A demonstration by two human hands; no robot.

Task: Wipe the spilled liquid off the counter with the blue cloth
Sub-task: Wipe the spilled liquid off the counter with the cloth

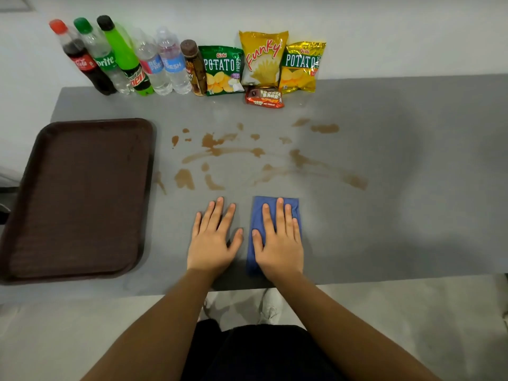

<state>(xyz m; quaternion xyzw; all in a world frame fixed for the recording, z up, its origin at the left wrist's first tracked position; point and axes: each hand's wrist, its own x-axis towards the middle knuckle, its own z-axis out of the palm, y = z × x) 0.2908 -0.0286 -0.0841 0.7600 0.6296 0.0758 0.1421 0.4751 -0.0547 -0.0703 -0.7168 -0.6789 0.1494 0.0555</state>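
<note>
Grey surface (384, 215) against a pale wall, brown spill (220, 151) splashed across its middle, dark tray (79, 199) at left, blue cloth (258, 213) near the front edge, right hand (279, 243) flat on it, fingers (279, 213) spread, left hand (213, 243) flat just beside, fingers spread.

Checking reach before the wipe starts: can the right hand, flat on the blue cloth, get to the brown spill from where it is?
Probably yes. The right hand presses the blue cloth just short of the brown spill, with only bare counter between.
</note>
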